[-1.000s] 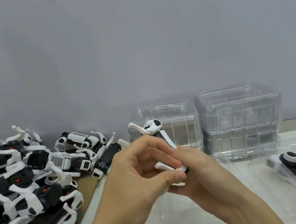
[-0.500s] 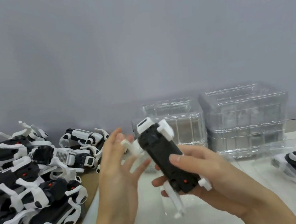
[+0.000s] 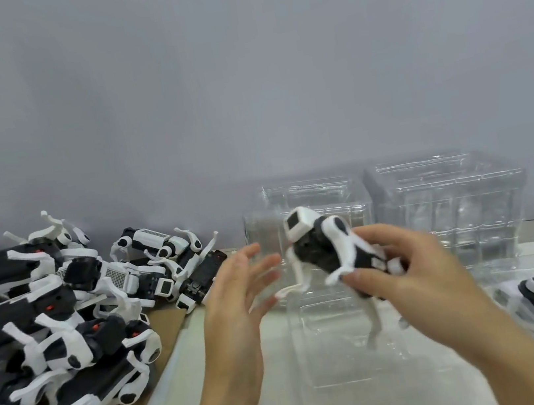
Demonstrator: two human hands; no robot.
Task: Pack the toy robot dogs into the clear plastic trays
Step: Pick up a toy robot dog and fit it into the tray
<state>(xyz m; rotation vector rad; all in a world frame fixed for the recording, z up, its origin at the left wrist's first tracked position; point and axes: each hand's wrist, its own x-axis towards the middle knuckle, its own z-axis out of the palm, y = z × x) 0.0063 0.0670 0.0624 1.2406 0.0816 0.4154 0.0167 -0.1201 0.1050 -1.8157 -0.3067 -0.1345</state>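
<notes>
The right hand (image 3: 414,270) is curled round the rear half of a toy robot dog (image 3: 331,244), which is held in the air above the table; thumb and fingers are closed on the black body and the white hind leg. From that hand the dog extends toward ten o'clock, so that its long axis runs from lower right to upper left, with the white square head uppermost and turned toward the viewer's left. The legs hang down and forward, one front leg bent toward eight o'clock.

The left hand (image 3: 240,286) is seen at nine o'clock of the dog, just beside the front leg but apart from it, with fingers straight and spread and nothing held. It is blurred, so exact finger contact cannot be judged.

Directly at six o'clock below the dog, an empty clear tray (image 3: 357,355) lies on the table, its long axis running toward and away from the viewer. The dog's axis is therefore judged to be skewed against the tray's recess, and a turn toward twelve o'clock would probably be needed before lowering. The right hand is the nearer to the tray.
</notes>
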